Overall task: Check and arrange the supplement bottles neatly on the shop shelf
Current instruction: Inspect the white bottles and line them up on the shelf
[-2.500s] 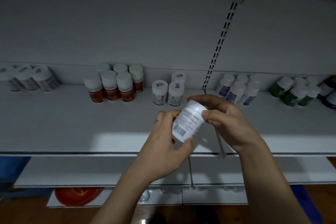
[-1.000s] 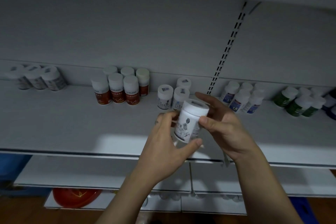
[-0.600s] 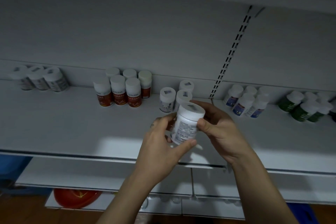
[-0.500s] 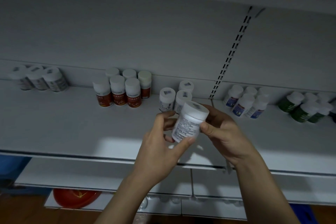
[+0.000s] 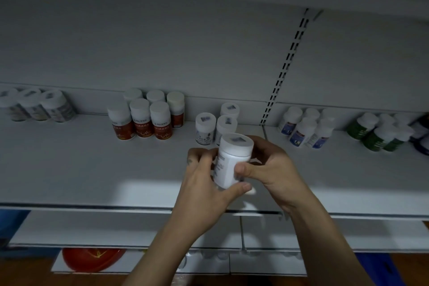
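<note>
The step in hand looks like the label check, and it goes best if the white supplement bottle (image 5: 228,165) is turned by the fingertips, so no palm or thumb hides the print. Both hands are clenched round this one bottle. The left hand (image 5: 204,190) takes the lower body, thumb tucked by the base and fingers curled round the far side. The right hand (image 5: 275,175) wraps it from the right, thumb laid across the front of the label and fingers behind, just below the cap (image 5: 236,144). Each grip is closed snugly on the bottle, with no slack that I can see. That right thumb covers part of the text, so it should slide aside before reading.

The bottle is nearly upright, cap tipped a little away, and held over the front half of the shelf (image 5: 69,165), not resting on it. Keeping it there is wise, since a slip would then land on the board.

Just behind stand three matching white bottles (image 5: 204,129), each with the same small dark sticker on its cap. The held one probably belongs with them, label forward, level with the front one. To their left is a cluster of red-labelled bottles (image 5: 141,121). To their right, past the slotted upright (image 5: 287,65), are blue-labelled bottles (image 5: 301,129), then green bottles (image 5: 369,132).
</note>
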A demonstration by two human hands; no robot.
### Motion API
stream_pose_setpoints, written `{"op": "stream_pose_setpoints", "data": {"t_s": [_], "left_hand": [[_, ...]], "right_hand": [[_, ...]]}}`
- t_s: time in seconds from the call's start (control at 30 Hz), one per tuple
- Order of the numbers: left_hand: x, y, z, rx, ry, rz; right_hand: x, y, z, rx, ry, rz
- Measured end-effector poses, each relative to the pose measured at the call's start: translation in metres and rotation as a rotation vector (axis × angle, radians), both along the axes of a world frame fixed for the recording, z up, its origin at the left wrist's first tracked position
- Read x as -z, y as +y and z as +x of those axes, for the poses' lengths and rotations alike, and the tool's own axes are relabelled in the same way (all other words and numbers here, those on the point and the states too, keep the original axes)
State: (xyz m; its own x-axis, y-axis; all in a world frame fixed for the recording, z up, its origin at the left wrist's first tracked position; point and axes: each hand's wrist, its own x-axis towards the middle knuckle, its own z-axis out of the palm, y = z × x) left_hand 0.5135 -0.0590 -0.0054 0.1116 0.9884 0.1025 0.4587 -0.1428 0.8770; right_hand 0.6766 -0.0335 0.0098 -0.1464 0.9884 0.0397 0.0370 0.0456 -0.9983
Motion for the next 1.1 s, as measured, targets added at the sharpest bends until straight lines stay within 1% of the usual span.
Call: {"op": "stream_pose_setpoints", "data": {"t_s": [0.1,0.23,0.4,0.5,0.57,0.67,0.77,0.83,1.03,1.1], "left_hand": [[0.003,0.002,0.0,0.004,-0.029,0.038],[0.009,0.002,-0.002,-0.007,-0.085,0.037],[0.014,0.001,-0.005,0.018,-0.069,0.078],[0.014,0.0,-0.008,0.03,-0.061,0.107],[0.012,-0.001,-0.009,0.046,-0.045,0.118],[0.01,-0.003,-0.007,0.072,-0.016,0.101],[0.008,-0.004,-0.006,0.065,-0.011,0.043],[0.008,-0.004,-0.005,0.05,-0.007,0.043],[0.009,-0.007,-0.005,0.028,-0.049,0.02],[0.008,-0.008,-0.005,0.03,-0.086,0.003]], "right_hand": [[-0.005,-0.002,0.003,0.002,0.002,0.011],[-0.008,-0.004,0.007,-0.062,0.039,-0.002],[-0.005,-0.005,0.007,-0.158,-0.002,0.0],[-0.007,-0.005,0.008,-0.178,-0.008,0.022],[-0.008,-0.005,0.009,-0.159,-0.013,0.031],[-0.009,-0.004,0.005,-0.104,-0.087,0.035],[-0.007,-0.005,-0.002,-0.027,-0.068,-0.008],[-0.005,-0.006,-0.004,0.021,-0.088,-0.013],[0.0,-0.01,-0.002,0.043,-0.198,-0.006],[0.0,-0.01,0.001,0.043,-0.192,-0.004]]}}
